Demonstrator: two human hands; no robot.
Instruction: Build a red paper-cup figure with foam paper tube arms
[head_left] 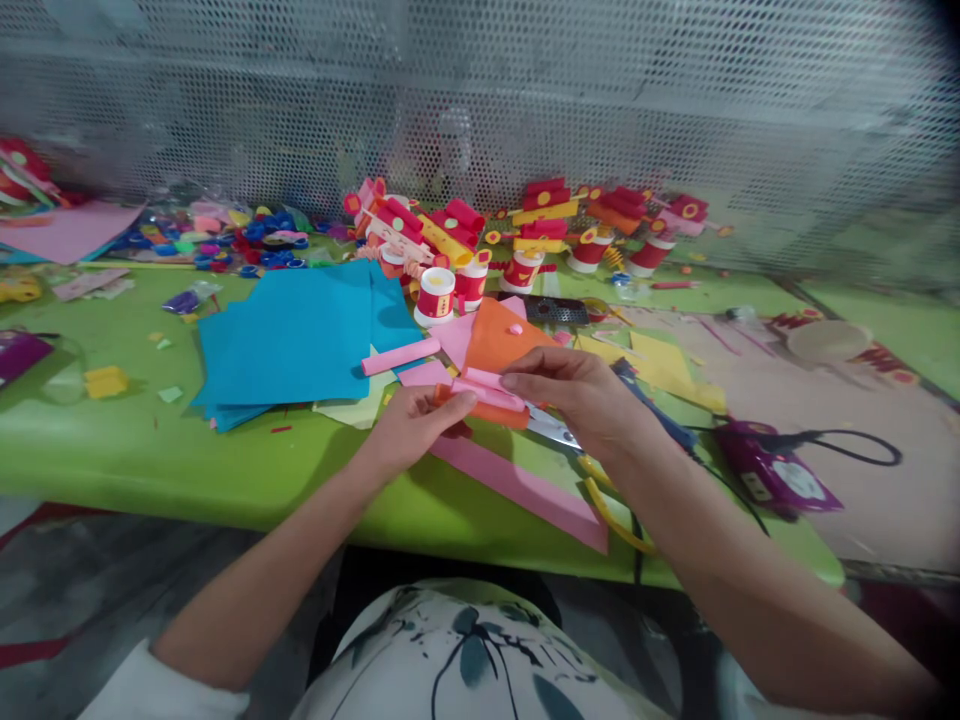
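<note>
Two pink paper rolls [491,393] sit at the centre of the frame, side by side above an orange paper roll [510,415], held over the tabletop [135,440]. The left hand [416,422], coming from the lower left, pinches the left end of the pink paper rolls, its thumb on top; how its other fingers meet the orange paper roll is hard to tell. The right hand [574,388], coming from the lower right, pinches the upper pink roll near its right end between thumb and fingertips.

Just right of centre, scissors [553,430] with yellow handles lie partly under the right forearm, and a pink strip [532,492] runs below both hands to the tabletop's near edge. Above the hands lies an orange sheet [499,340]; a pink tube [401,356] rests slantwise to the upper left of them, by a stack of blue sheets [289,330].

At upper centre, a red-and-white cup [436,297] stands before a cluster of paper models in red, yellow and pink [544,220]. Yellow sheets [664,368] and a purple device [780,475] with a black cord lie at right. A perforated panel [465,90] fills the top.
</note>
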